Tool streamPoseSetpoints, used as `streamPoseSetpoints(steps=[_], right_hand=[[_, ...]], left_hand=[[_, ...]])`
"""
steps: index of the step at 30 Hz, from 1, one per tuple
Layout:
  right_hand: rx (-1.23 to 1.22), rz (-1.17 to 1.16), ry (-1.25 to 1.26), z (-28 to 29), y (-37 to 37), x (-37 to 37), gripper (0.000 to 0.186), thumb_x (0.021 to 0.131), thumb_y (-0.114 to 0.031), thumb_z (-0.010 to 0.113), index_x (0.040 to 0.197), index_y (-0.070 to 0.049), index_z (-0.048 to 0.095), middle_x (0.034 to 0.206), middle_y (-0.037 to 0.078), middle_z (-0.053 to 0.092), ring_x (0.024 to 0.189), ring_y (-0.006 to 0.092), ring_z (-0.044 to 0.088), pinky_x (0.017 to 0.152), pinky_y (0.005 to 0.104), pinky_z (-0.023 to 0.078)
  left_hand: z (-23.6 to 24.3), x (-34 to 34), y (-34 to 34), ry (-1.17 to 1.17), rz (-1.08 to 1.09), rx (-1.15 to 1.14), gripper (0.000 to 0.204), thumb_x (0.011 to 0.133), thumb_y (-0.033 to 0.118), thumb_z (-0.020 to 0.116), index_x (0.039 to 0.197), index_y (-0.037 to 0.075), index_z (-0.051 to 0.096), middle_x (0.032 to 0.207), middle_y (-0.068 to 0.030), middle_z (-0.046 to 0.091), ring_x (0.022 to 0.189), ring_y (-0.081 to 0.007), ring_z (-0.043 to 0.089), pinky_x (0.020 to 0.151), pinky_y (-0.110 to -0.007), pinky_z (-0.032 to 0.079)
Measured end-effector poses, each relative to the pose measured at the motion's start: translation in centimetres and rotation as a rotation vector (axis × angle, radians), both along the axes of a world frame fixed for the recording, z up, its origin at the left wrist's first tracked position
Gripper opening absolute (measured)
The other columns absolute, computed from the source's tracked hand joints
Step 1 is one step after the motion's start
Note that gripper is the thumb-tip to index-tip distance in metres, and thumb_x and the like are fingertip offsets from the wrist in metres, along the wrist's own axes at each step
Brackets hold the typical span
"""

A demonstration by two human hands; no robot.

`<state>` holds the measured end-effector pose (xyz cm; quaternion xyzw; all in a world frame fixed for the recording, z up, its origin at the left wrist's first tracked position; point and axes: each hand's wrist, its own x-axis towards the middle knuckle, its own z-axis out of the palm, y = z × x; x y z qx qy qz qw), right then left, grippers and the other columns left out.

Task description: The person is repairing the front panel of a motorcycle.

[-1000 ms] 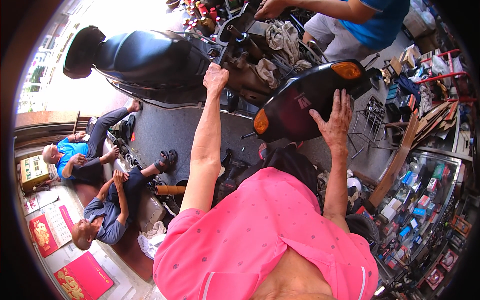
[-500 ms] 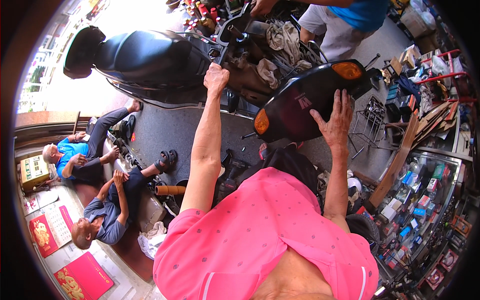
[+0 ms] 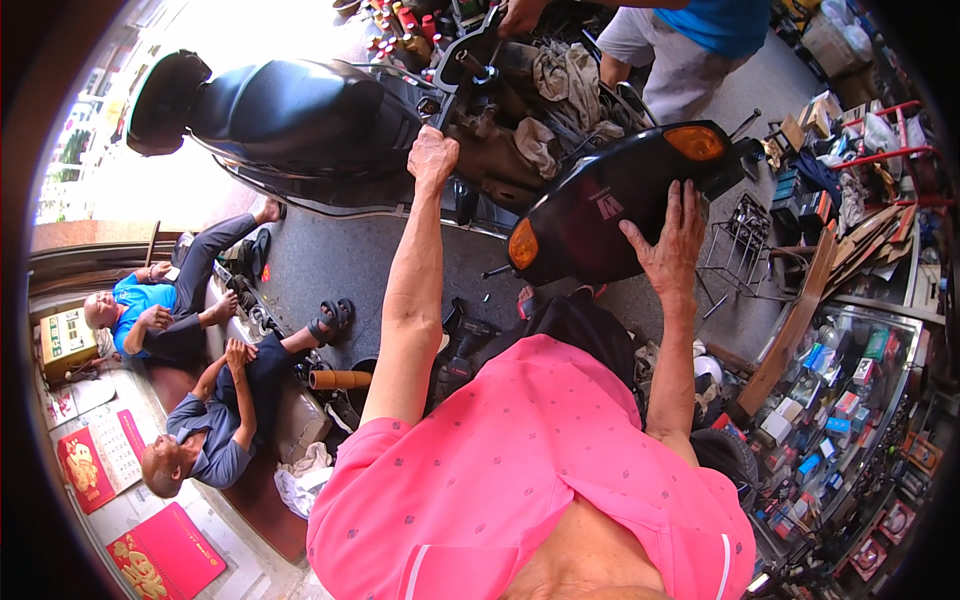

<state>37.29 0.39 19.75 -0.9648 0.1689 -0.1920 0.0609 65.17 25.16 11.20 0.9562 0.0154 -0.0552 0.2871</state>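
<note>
A partly stripped scooter [image 3: 310, 110] with a black seat stands across the far side. My left hand [image 3: 433, 158] is closed in a fist round a dark piece of the scooter's body frame, beside a small dark fitting. What exactly the fingers hold is partly hidden. My right hand [image 3: 672, 240] lies flat with its fingers stretched, against the right part of a glossy black front panel [image 3: 575, 230]. That panel carries an orange turn signal [image 3: 694, 143] at its upper right and another at its lower left. Crumpled rags [image 3: 565, 82] rest in the scooter's exposed inside.
Another person [image 3: 690, 60] stands beyond the scooter, one hand at its far side. Two people [image 3: 215, 440] sit along the left. A glass display case [image 3: 830, 400] of small boxes, wooden boards [image 3: 800, 310] and a wire rack [image 3: 740, 235] are on the right. A cordless drill [image 3: 465, 350] lies near my body.
My two hands keep their places on the scooter. The other person beyond it has shifted slightly.
</note>
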Motion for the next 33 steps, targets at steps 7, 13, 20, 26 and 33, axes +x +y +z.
streamPoseSetpoints(steps=[7, 13, 20, 26, 33], right_hand=[[-0.003, 0.006, 0.003, 0.2, 0.3, -0.1, 0.087, 0.077, -0.058, 0.058, 0.137, -0.001, 0.03, 0.141, 0.02, 0.029, 0.13, 0.0377, 0.027, 0.105, 0.05, 0.024], [-0.01, 0.006, -0.001, 0.0, 0.2, -0.2, 0.087, 0.078, -0.057, 0.059, 0.138, -0.002, 0.03, 0.141, 0.02, 0.028, 0.13, 0.0378, 0.027, 0.105, 0.0498, 0.025], [-0.007, 0.004, 0.001, 0.0, 0.2, -0.2, 0.087, 0.077, -0.057, 0.059, 0.138, -0.002, 0.029, 0.141, 0.02, 0.028, 0.13, 0.0375, 0.027, 0.105, 0.05, 0.025], [0.003, 0.006, -0.001, 0.0, 0.3, -0.2, 0.088, 0.077, -0.057, 0.059, 0.138, -0.001, 0.029, 0.141, 0.02, 0.028, 0.13, 0.0375, 0.027, 0.105, 0.0496, 0.025], [-0.001, 0.011, -0.011, 0.1, 0.3, -0.2, 0.088, 0.077, -0.057, 0.06, 0.138, -0.001, 0.029, 0.141, 0.02, 0.028, 0.13, 0.0378, 0.027, 0.105, 0.0496, 0.024]], left_hand=[[0.2, 0.0, 0.2, 0.056, 0.009, -0.012, 0.03, 0.072, 0.017, 0.048, 0.092, -0.003, 0.058, 0.088, -0.0242, 0.063, 0.083, -0.038, 0.062, 0.081, -0.043, 0.049], [0.9, -0.4, 0.2, 0.107, 0.006, -0.034, 0.03, 0.073, 0.02, 0.05, 0.095, 0.0, 0.058, 0.099, -0.0256, 0.062, 0.098, -0.0415, 0.059, 0.087, -0.044, 0.046], [0.5, -0.2, 0.3, 0.116, -0.007, -0.026, 0.031, 0.074, 0.021, 0.049, 0.095, -0.001, 0.057, 0.099, -0.0255, 0.062, 0.097, -0.0412, 0.059, 0.086, -0.044, 0.047], [0.0, 0.0, 0.5, 0.102, -0.004, -0.034, 0.031, 0.074, 0.021, 0.049, 0.095, 0.0, 0.057, 0.099, -0.0253, 0.062, 0.097, -0.0418, 0.059, 0.086, -0.045, 0.047], [0.0, 0.0, 0.5, 0.106, -0.001, -0.048, 0.031, 0.073, 0.021, 0.05, 0.094, 0.001, 0.057, 0.099, -0.0254, 0.062, 0.097, -0.0417, 0.059, 0.086, -0.045, 0.046]])
